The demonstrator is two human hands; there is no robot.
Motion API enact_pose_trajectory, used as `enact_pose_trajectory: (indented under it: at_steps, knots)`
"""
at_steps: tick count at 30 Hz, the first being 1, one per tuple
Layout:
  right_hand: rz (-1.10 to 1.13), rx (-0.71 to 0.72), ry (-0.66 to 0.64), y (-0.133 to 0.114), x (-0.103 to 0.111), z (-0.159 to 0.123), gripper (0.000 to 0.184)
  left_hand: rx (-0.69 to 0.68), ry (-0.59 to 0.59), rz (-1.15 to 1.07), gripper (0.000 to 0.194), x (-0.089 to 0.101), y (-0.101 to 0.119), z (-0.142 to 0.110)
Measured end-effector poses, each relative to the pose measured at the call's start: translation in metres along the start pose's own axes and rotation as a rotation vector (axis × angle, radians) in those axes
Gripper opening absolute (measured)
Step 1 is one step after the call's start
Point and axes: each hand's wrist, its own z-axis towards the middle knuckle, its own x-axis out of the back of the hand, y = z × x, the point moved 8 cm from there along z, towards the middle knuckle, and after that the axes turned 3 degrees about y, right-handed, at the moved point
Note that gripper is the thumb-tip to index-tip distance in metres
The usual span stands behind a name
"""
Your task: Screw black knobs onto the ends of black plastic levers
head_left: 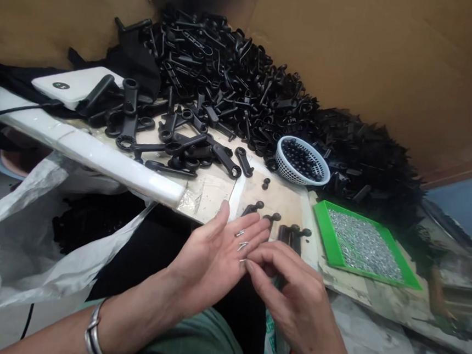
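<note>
Several small metal pins (242, 246) lie on the upturned palm of the left hand (215, 255), its fingers spread flat; the right hand (288, 281) pinches one pin (243, 260) between thumb and forefinger at the palm's edge. Just beyond, a few knobbed parts (274, 217) sit in a row near the edge of the table (210, 188); whether any has a pin in it, I cannot tell. Much looks unworked: a big heap of black handles (213, 59) at the back, a basket (322, 179) of black balls (299, 158), and a green tray (329, 243) well filled with pins.
</note>
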Motion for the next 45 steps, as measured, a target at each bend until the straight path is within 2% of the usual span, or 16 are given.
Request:
enact_pose_trajectory:
  at_steps: [4,9,15,23,28,32,37,45]
  knots:
    - [-0.063,-0.023,0.045,0.012,0.019,0.018,0.008,-0.030,0.019,-0.023,0.066,0.001,0.005,0.000]
    - [-0.421,0.028,0.188,0.028,0.037,0.044,0.010,-0.102,0.062,0.014,0.063,0.003,0.019,-0.002]
    - [-0.715,0.141,0.146,0.033,0.023,0.058,0.011,-0.224,0.112,0.018,0.061,0.008,0.041,-0.009]
    - [-0.906,0.237,0.095,0.025,0.012,0.060,0.011,-0.226,0.119,0.026,0.061,0.013,0.041,-0.007]
    - [-1.001,0.245,0.038,0.025,0.007,0.062,0.013,-0.224,0.116,0.034,0.061,0.013,0.042,-0.007]
    - [-0.978,0.232,0.001,0.025,0.003,0.063,0.012,-0.224,0.106,0.039,0.062,0.013,0.042,-0.006]
    - [-0.775,0.208,0.018,0.029,0.004,0.061,0.013,-0.209,0.122,0.049,0.061,0.017,0.039,-0.005]
    - [-0.533,0.081,0.173,0.053,0.042,0.051,0.009,-0.230,0.147,0.081,0.060,0.014,0.044,-0.005]
